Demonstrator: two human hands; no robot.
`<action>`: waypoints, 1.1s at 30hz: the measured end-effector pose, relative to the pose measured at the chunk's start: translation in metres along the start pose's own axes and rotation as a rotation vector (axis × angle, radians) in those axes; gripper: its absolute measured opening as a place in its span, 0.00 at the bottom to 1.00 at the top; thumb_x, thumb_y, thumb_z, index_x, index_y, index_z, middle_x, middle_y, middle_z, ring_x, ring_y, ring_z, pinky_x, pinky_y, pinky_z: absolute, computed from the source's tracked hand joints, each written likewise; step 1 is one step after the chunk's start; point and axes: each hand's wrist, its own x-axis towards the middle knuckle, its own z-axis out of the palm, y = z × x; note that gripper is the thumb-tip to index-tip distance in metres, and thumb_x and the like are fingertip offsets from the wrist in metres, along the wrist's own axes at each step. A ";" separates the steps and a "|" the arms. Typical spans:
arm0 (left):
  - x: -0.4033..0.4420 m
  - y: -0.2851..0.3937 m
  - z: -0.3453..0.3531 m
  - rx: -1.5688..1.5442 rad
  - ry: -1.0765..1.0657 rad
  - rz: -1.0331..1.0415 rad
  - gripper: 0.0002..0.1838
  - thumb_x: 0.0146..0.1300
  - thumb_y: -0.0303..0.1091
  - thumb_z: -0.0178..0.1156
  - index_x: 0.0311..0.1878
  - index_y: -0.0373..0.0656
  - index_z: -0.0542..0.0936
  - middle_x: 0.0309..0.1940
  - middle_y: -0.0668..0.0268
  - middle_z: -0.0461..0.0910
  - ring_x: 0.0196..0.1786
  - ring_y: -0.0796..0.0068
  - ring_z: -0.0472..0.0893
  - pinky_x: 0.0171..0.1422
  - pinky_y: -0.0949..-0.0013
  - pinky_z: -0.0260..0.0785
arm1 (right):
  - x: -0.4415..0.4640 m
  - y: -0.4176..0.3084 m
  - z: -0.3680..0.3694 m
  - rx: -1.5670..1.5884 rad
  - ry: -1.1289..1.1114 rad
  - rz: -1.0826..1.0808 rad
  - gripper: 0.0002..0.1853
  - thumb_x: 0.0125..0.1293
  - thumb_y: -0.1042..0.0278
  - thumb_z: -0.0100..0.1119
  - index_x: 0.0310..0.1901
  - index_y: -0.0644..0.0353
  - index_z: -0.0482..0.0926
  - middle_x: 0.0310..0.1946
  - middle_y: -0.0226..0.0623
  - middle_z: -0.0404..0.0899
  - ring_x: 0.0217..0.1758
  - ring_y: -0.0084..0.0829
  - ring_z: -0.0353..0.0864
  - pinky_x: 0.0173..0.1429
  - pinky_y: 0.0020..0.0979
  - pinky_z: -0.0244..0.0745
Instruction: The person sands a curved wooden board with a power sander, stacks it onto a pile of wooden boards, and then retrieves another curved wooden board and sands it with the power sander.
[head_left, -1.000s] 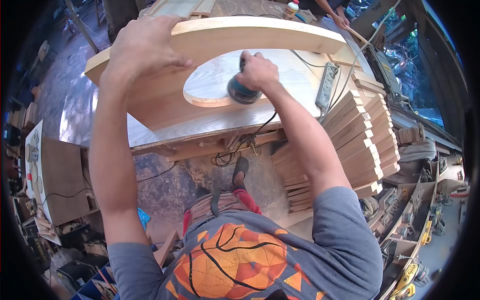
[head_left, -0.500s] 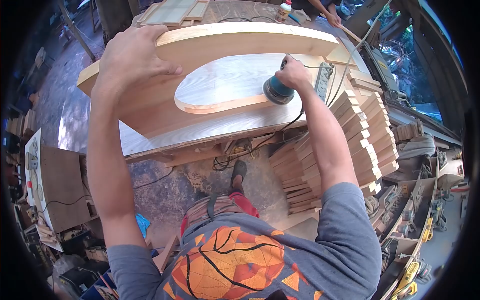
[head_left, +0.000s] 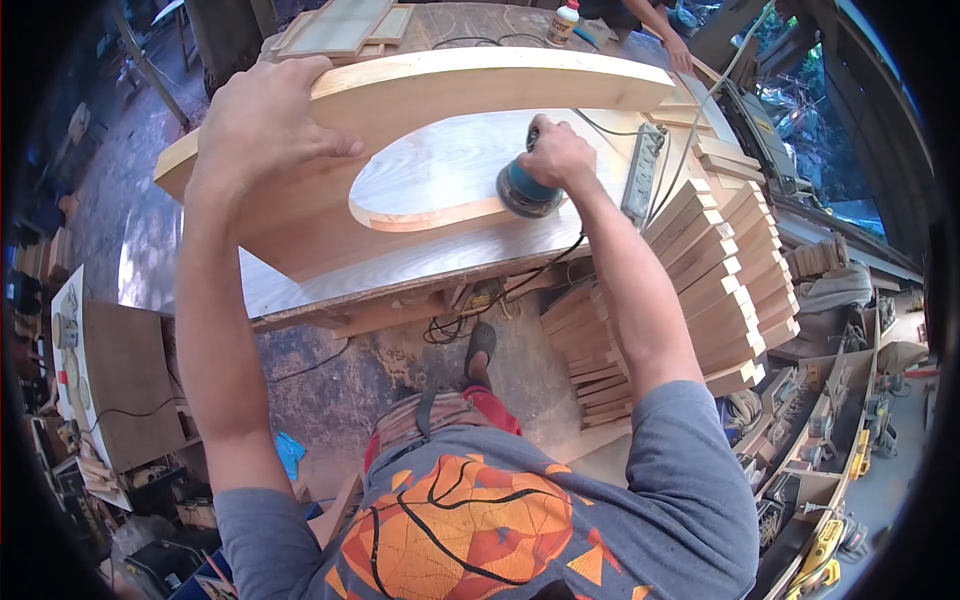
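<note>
A pale wooden board [head_left: 480, 82] with a large rounded cutout stands on edge on the light grey wood-grain bench top [head_left: 440, 150]. My left hand [head_left: 265, 125] grips its upper left edge, thumb on the near face and fingers over the top. My right hand [head_left: 558, 155] is wrapped round a teal and black orbital sander [head_left: 522, 190]. The sander's round pad sits against the lower rim of the cutout, towards its right end. A dark cord runs from the sander down past the bench's front edge.
A power strip [head_left: 643, 170] lies right of the sander. Stacked wooden slats [head_left: 690, 270] stand beside the bench. At the back are a glue bottle [head_left: 563, 22], framed panels [head_left: 340, 28] and another person's hand [head_left: 679, 55]. Tools fill a shelf [head_left: 820, 430] at right.
My right hand and the sander have moved left along the lower rim of the cutout. My left hand stays on the board. The other person's hand has shifted slightly.
</note>
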 end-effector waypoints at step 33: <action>0.001 -0.010 0.004 0.021 0.011 0.032 0.39 0.45 0.57 0.82 0.60 0.45 0.86 0.53 0.54 0.90 0.56 0.51 0.88 0.63 0.52 0.80 | -0.047 -0.080 0.031 -0.011 0.161 -0.332 0.26 0.58 0.53 0.68 0.59 0.47 0.79 0.50 0.51 0.82 0.50 0.58 0.88 0.55 0.52 0.85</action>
